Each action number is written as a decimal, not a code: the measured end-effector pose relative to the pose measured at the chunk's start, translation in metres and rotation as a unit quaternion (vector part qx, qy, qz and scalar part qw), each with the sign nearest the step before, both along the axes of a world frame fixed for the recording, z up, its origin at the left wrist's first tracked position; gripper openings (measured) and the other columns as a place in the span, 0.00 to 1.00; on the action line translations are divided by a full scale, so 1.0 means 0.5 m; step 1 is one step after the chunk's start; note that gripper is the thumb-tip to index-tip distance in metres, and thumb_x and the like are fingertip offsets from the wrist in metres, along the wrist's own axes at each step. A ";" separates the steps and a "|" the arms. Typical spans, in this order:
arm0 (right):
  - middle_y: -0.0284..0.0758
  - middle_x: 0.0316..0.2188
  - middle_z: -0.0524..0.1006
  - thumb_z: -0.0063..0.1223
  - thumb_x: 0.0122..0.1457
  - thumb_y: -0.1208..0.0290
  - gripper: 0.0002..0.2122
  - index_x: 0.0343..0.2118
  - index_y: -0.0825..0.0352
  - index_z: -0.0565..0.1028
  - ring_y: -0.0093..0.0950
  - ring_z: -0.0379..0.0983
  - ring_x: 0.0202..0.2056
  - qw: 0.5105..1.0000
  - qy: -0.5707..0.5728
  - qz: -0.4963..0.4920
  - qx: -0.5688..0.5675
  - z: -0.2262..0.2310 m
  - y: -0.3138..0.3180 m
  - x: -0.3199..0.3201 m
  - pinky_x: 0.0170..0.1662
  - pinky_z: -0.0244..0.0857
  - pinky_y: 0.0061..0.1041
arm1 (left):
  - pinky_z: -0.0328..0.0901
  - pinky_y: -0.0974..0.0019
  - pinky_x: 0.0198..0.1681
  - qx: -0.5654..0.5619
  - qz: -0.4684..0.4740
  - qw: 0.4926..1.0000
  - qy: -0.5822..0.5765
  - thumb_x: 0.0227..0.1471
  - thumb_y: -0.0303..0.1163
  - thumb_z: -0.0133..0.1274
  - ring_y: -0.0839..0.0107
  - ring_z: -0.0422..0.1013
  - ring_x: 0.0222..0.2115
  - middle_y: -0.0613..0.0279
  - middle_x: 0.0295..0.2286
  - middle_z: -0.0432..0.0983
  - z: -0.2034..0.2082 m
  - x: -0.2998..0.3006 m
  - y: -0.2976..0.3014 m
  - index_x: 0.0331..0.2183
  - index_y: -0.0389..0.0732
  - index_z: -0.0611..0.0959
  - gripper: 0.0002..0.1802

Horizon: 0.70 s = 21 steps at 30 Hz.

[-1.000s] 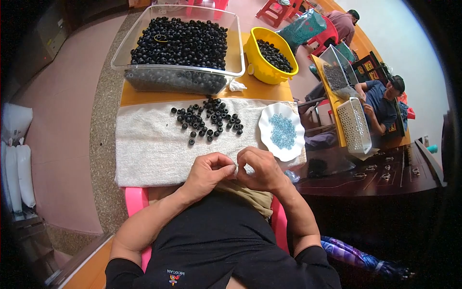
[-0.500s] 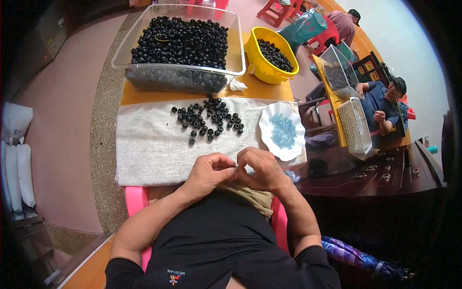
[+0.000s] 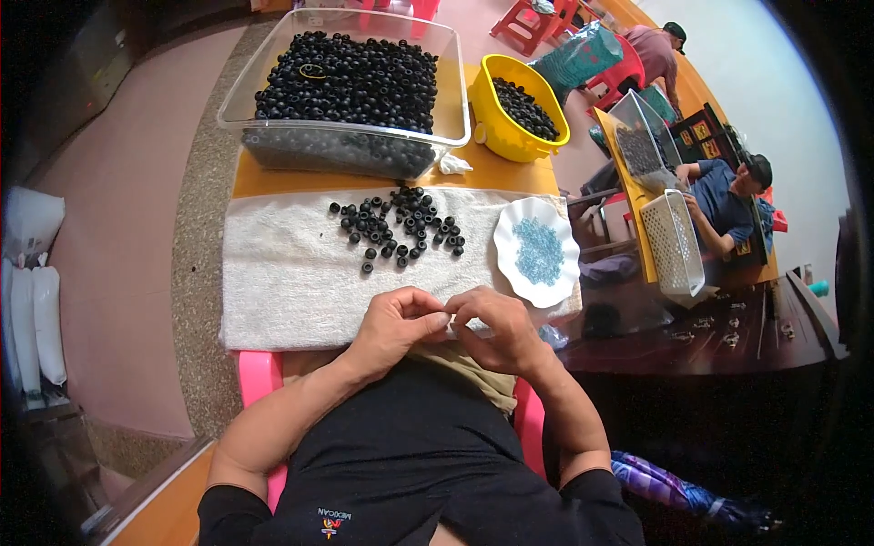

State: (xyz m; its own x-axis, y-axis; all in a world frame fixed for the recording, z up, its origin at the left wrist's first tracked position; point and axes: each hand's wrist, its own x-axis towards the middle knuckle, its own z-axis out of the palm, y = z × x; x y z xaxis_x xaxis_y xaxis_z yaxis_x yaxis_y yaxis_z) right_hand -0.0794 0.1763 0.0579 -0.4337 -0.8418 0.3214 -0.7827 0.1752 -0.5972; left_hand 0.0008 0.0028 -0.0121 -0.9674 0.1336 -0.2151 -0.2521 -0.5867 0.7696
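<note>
My left hand point(image 3: 401, 326) and my right hand point(image 3: 496, 326) meet fingertip to fingertip over the near edge of a white towel point(image 3: 291, 282). Both are closed in a pinch; whatever sits between the fingers is too small and hidden to name. Beyond them on the towel lies a loose cluster of round black pieces with holes point(image 3: 401, 224). To the right of the cluster, a scalloped white dish point(image 3: 507, 223) holds many small, clear bluish pieces point(image 3: 539, 251).
At the table's far side stand a clear plastic bin point(image 3: 446, 136) and a yellow basket point(image 3: 487, 123), both with black pieces. On the right, a person in a dark blue shirt point(image 3: 715, 196) sits near a white perforated basket point(image 3: 672, 246). A folded umbrella point(image 3: 665, 482) lies lower right.
My right fingers have shifted slightly and lie flatter against my left fingertips. The whole view has moved a little. At the other table, the person's hands have come down toward the bin.
</note>
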 end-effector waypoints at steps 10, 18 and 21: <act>0.36 0.29 0.79 0.58 0.52 0.82 0.04 0.31 0.71 0.76 0.23 0.77 0.33 0.983 -0.144 -0.116 -0.018 -0.016 -0.017 -0.051 0.40 0.70 0.22 | 0.72 0.73 0.38 0.028 0.037 0.999 0.018 0.54 0.24 0.57 0.77 0.75 0.31 0.62 0.31 0.78 0.005 0.000 0.002 0.37 0.34 0.79 0.08; 0.39 0.31 0.79 0.56 0.51 0.80 0.05 0.33 0.67 0.76 0.36 0.78 0.31 0.994 0.102 -0.047 0.014 -0.026 -0.140 -0.137 0.34 0.72 0.30 | 0.71 0.74 0.37 -0.008 0.031 0.999 0.036 0.53 0.25 0.58 0.78 0.75 0.30 0.64 0.29 0.78 -0.012 0.000 0.003 0.36 0.34 0.80 0.07; 0.37 0.34 0.78 0.53 0.52 0.74 0.07 0.34 0.65 0.77 0.38 0.76 0.36 0.974 0.180 -0.036 0.134 -0.039 -0.180 -0.158 0.37 0.70 0.34 | 0.71 0.74 0.37 0.006 0.035 0.999 0.030 0.53 0.25 0.58 0.78 0.75 0.30 0.64 0.29 0.78 -0.014 -0.003 0.006 0.36 0.34 0.80 0.07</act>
State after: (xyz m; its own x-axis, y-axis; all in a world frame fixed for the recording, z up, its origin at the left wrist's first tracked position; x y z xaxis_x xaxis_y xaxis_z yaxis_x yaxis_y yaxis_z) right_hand -0.1585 0.0865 0.0385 -0.3942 -0.8880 0.2369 -0.9128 0.3485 -0.2129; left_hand -0.0004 0.0057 -0.0189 -0.9857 0.0670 -0.1546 -0.1630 -0.6114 0.7744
